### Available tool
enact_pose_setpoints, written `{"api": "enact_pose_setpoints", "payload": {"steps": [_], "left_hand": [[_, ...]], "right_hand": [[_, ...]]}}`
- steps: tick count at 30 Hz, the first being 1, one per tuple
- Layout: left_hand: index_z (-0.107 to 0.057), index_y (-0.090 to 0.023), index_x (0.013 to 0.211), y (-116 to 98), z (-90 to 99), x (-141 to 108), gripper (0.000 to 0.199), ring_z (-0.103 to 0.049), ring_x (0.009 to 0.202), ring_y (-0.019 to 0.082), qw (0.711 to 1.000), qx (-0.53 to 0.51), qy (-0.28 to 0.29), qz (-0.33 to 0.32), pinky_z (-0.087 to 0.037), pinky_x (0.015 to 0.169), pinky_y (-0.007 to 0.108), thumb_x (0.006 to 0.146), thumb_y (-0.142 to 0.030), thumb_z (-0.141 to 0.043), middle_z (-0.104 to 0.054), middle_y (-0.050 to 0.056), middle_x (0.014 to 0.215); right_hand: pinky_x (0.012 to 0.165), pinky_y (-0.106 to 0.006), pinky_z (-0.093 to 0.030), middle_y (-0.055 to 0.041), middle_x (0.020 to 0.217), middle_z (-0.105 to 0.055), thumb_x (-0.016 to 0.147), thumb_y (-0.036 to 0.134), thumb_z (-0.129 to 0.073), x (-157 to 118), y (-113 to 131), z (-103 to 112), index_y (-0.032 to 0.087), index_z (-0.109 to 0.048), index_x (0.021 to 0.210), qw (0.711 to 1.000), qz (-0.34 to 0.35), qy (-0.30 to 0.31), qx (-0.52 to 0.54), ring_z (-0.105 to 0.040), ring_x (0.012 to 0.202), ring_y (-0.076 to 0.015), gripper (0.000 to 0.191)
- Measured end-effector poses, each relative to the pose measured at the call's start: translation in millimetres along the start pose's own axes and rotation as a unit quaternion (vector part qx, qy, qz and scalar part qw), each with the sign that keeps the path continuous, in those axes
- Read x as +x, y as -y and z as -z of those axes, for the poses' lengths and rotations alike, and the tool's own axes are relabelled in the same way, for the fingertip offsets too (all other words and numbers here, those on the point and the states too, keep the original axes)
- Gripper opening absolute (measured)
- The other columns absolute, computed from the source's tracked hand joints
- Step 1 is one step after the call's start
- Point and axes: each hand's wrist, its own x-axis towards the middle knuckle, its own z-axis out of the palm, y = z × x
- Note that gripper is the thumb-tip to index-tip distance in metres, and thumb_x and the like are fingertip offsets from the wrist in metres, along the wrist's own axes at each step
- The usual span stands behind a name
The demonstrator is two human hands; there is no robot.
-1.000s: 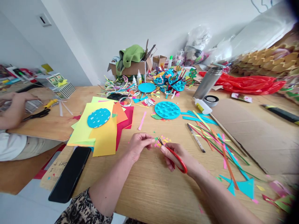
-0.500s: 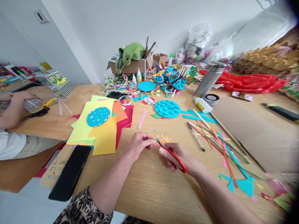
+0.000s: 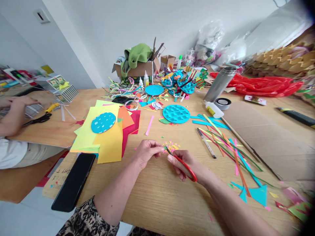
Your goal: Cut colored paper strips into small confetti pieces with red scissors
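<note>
On a wooden table [image 3: 152,200], the left hand [image 3: 148,152] pinches a small green paper scrap [image 3: 164,149] between thumb and fingertip. The right hand [image 3: 189,159] curls around the handles of red scissors [image 3: 182,161], four o'clock from the scrap; the blades point to ten o'clock, right at it. Tiny paper bits [image 3: 174,145] lie just beyond, at one o'clock. From the hands, a dimpled blue disc [image 3: 176,114] lies at twelve, coloured sheets [image 3: 110,150] at ten.

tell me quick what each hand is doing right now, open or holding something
Left hand: closed, pinching green paper.
Right hand: closed, holding scissors.
</note>
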Motion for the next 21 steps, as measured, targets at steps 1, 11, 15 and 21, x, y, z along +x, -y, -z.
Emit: {"api": "enact_pose_setpoints", "payload": {"steps": [1, 11, 15, 21], "left_hand": [[-0.067, -0.013, 0.059, -0.1, 0.0, -0.1, 0.013, -0.045, 0.046, 0.008, 1.0, 0.0, 0.001, 0.0, -0.034, 0.051, 0.023, 0.058, -0.025, -0.069, -0.055, -0.001, 0.046], [-0.067, -0.012, 0.058, -0.3, -1.3, -0.8, 0.011, -0.046, 0.046, 0.008, 1.0, -0.01, 0.002, 0.004, -0.034, 0.05, 0.023, 0.057, -0.023, -0.069, -0.056, 0.0, 0.048], [-0.067, -0.012, 0.059, 0.8, -0.6, 0.0, 0.012, -0.046, 0.047, 0.008, 1.0, -0.006, 0.006, 0.006, -0.034, 0.051, 0.023, 0.058, -0.024, -0.069, -0.056, 0.0, 0.048], [-0.068, -0.013, 0.06, 3.1, 0.9, 1.3, 0.012, -0.046, 0.047, 0.008, 1.0, -0.002, 0.009, 0.001, -0.033, 0.051, 0.023, 0.058, -0.025, -0.069, -0.056, 0.0, 0.049]], "right_hand": [[0.033, -0.017, -0.034, 0.0057, 0.042, -0.049, 0.075, 0.052, -0.06, -0.4, 0.6, -0.1, 0.019, -0.041, 0.061, 1.0, 0.0, 0.0, -0.002, -0.046, 0.033, -0.0067, 0.04], [0.034, -0.018, -0.035, 0.0062, 0.043, -0.049, 0.075, 0.054, -0.059, 0.9, -0.4, -0.5, 0.02, -0.04, 0.062, 1.0, 0.001, 0.008, 0.0, -0.046, 0.033, -0.0075, 0.042], [0.033, -0.019, -0.035, 0.0059, 0.042, -0.05, 0.073, 0.055, -0.06, 1.7, -0.8, 0.0, 0.02, -0.039, 0.062, 1.0, -0.007, 0.006, -0.009, -0.046, 0.033, -0.0083, 0.042], [0.032, -0.017, -0.032, 0.0056, 0.041, -0.049, 0.074, 0.055, -0.06, 1.0, 1.3, -0.8, 0.02, -0.039, 0.062, 1.0, -0.009, 0.005, -0.009, -0.046, 0.032, -0.0075, 0.043]]}}
